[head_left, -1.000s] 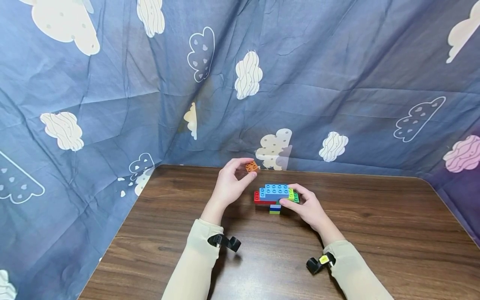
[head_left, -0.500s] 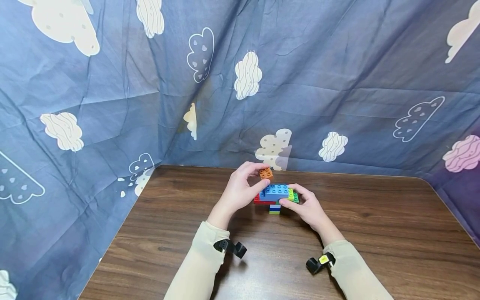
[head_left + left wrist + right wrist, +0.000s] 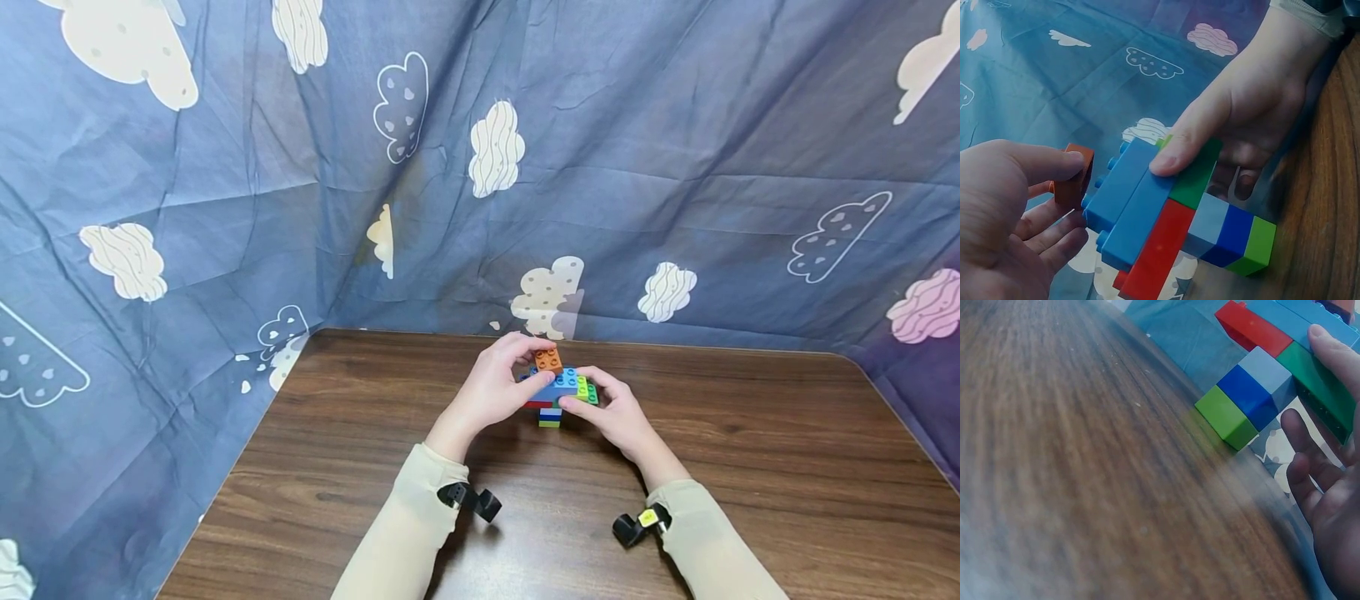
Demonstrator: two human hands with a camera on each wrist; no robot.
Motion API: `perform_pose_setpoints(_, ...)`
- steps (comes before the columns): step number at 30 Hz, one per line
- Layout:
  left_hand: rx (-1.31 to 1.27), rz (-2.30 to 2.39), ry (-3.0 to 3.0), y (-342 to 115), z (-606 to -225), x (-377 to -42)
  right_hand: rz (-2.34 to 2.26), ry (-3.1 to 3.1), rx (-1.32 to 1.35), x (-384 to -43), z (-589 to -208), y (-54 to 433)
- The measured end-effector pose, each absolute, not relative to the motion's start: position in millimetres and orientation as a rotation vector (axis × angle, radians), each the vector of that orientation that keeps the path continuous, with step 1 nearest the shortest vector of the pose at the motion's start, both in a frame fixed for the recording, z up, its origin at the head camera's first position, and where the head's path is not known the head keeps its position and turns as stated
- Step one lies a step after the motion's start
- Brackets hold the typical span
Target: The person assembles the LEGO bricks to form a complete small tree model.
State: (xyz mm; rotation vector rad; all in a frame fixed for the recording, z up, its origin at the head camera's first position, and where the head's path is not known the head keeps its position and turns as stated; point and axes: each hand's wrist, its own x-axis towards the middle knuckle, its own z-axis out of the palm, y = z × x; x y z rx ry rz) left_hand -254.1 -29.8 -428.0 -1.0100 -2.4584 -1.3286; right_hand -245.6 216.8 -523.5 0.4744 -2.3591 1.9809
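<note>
My left hand (image 3: 498, 387) pinches an orange toy building brick (image 3: 548, 360) between thumb and fingers. In the left wrist view the orange brick (image 3: 1072, 178) is close over the studs of the top blue brick (image 3: 1124, 181), tilted a little. That blue brick belongs to a built structure of toy bricks: blue layers above a red brick (image 3: 1161, 247) and a green brick (image 3: 1196, 178). Below stands a narrow column of light blue, dark blue and lime bricks (image 3: 1227, 417). My right hand (image 3: 611, 412) grips the structure's right end, thumb along the near side.
The brown wood-grain table (image 3: 540, 533) carries the structure near its back edge. A blue cloth (image 3: 600, 200) with printed clouds hangs behind and at the sides. Black camera mounts sit on the left sleeve (image 3: 397, 525) and the right sleeve (image 3: 712, 537).
My left hand has moved right and slightly down with the orange brick, from left of the structure to over its blue top. The right hand keeps its hold in place.
</note>
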Motion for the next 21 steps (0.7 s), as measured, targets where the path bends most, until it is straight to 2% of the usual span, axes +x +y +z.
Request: perform_pose_setpoints(21, -1.076, -1.279, -2.499, -26.6, -433.5, -254.6, 1.982, -2.363, 0.476, -244.6, -522.0, 216.1)
